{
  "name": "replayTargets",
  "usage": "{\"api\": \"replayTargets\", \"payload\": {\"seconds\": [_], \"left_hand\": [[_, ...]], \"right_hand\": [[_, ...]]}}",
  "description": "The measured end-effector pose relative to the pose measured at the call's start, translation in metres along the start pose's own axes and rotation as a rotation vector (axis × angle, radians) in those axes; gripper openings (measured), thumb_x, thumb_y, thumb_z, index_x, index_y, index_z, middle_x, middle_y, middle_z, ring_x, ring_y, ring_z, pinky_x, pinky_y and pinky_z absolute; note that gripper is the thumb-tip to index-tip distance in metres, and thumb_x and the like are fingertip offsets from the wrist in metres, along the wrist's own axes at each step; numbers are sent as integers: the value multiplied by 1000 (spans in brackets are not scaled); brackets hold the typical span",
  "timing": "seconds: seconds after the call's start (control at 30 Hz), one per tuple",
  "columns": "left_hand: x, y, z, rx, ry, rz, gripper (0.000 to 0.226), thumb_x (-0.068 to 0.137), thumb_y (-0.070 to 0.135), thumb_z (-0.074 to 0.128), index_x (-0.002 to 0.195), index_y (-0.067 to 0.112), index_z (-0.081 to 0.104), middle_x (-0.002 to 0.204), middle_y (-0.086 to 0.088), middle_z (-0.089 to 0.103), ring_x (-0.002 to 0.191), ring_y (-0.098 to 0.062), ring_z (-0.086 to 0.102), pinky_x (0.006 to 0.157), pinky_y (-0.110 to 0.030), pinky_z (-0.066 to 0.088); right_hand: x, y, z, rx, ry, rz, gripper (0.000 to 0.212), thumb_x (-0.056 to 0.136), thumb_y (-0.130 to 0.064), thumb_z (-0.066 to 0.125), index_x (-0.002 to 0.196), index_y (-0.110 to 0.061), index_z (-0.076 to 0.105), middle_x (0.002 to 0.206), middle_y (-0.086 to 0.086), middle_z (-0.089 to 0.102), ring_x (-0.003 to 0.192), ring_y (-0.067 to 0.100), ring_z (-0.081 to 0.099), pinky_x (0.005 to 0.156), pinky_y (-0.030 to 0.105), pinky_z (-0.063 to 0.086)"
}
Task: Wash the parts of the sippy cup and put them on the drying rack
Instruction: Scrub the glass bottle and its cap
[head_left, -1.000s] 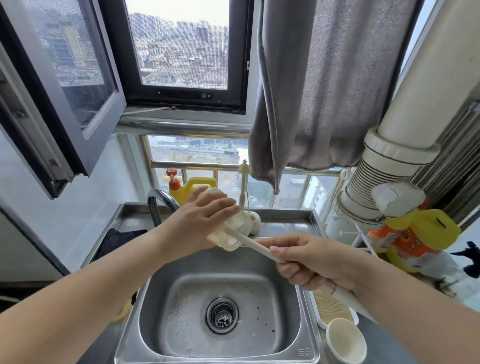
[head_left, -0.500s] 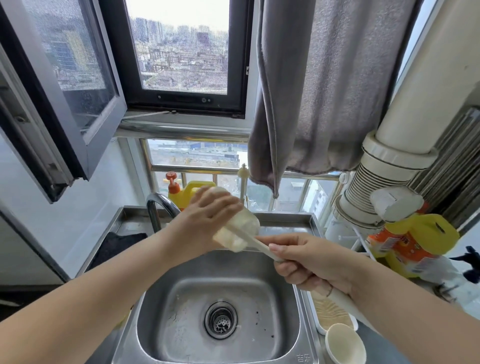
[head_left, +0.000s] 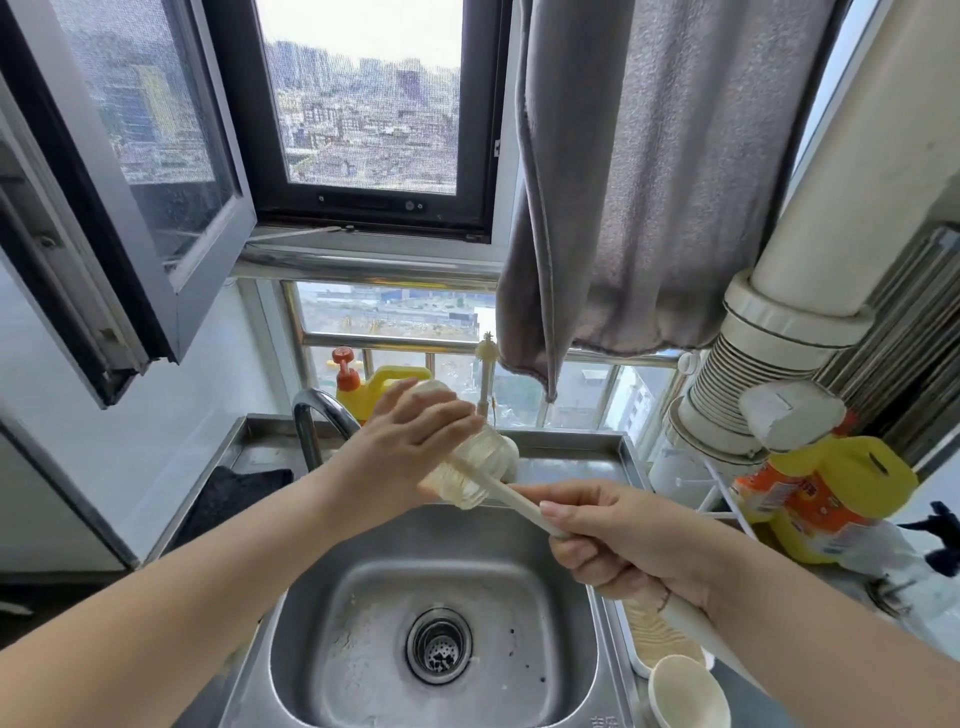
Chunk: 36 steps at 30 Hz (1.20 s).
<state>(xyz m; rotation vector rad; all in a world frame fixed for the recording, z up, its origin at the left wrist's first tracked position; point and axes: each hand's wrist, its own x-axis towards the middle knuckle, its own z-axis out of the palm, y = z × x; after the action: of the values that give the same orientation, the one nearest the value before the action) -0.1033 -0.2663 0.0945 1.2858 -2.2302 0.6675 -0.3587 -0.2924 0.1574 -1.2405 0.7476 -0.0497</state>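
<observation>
Sink (head_left: 332, 639) basin open below the hands; faucet (head_left: 318, 415) blocks back-left, yellow jug (head_left: 387, 387) behind it, bottles (head_left: 821, 493) and rack (head_left: 724, 499) crowd the right.

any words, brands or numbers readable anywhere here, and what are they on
Stamped mark on the front rim of the stainless steel sink: two characters, too blurred and cut off to read.
Orange and white label on the yellow plastic jug at right: printing visible, too blurred to read.
Yellow detergent bottle with the orange pump by the window: no text shows.
Nothing else carries legible text.
</observation>
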Motion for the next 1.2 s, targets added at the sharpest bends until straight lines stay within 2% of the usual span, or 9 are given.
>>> {"api": "replayTargets", "payload": {"seconds": [0.17, 0.33, 0.47, 0.57, 0.73, 0.9, 1.0, 1.07, 1.2], "left_hand": [[4, 20, 0, -44, 121, -142, 85, 56, 23, 91, 126, 11, 43, 127, -5, 42, 124, -28, 42, 100, -57, 38], [-19, 33, 1, -75, -130, -207, 103, 71, 19, 77, 150, 15, 12, 152, -13, 17, 144, -36, 7, 108, -63, 23], [-7, 27, -15, 135, -226, -134, 106, 56, 34, 89, 143, 16, 31, 131, -14, 51, 122, -34, 43, 86, -50, 54], [10, 21, -24, 168, -224, -221, 111, 39, 53, 88, 133, 20, 39, 111, -5, 44, 99, -24, 42, 76, -44, 52], [3, 12, -31, -98, -387, -450, 93, 62, 48, 82, 142, 25, 39, 144, 0, 41, 135, -25, 33, 111, -44, 30], [-9, 8, -33, -184, -481, -649, 100, 62, 46, 82, 146, 32, 29, 138, 10, 41, 128, -14, 33, 104, -30, 36], [0, 16, -33, -195, -482, -554, 95, 63, 44, 81, 144, 33, 32, 136, 10, 42, 125, -15, 31, 101, -31, 36], [6, 19, -34, -133, -512, -440, 93, 64, 43, 79, 144, 32, 33, 136, 8, 42, 127, -16, 31, 100, -34, 40], [9, 8, -41, -6, -544, -378, 88, 66, 42, 78, 142, 31, 36, 136, 4, 43, 127, -20, 32, 99, -37, 44]], "right_hand": [[1, -2, 5, 56, 32, -28, 33, 101, -16, 40, 126, -29, 56, 54, -3, 33, 39, 2, 25, 29, 10, 21], [1, 1, 6, 19, 95, -30, 32, 101, -16, 41, 125, -29, 57, 52, -4, 34, 38, 2, 26, 29, 11, 21], [-2, 2, 11, -146, 147, -1, 32, 102, -19, 40, 125, -34, 57, 54, -4, 35, 38, 3, 28, 32, 11, 22], [2, 6, 20, -340, 171, -3, 33, 102, -23, 41, 125, -42, 56, 49, -9, 41, 37, 3, 33, 35, 13, 27], [-11, 0, 16, -963, 308, -124, 39, 100, -29, 42, 127, -56, 48, 59, -19, 52, 42, 1, 40, 42, 12, 31], [-27, -5, 1, -1288, 480, -179, 40, 101, -34, 38, 128, -63, 39, 64, -15, 44, 49, 3, 39, 48, 17, 32], [-21, -3, 8, -1474, 516, -259, 50, 102, -26, 33, 137, -61, 25, 83, -12, 54, 67, 10, 52, 60, 26, 41], [-17, 0, 19, -1715, 541, -320, 67, 96, -9, 32, 145, -50, 12, 77, -2, 41, 62, 20, 43, 52, 31, 34], [-25, -17, 15, -2086, 630, -401, 75, 63, 1, 47, 130, -32, 58, 58, 6, 39, 38, 16, 20, 46, 20, -2]]}}
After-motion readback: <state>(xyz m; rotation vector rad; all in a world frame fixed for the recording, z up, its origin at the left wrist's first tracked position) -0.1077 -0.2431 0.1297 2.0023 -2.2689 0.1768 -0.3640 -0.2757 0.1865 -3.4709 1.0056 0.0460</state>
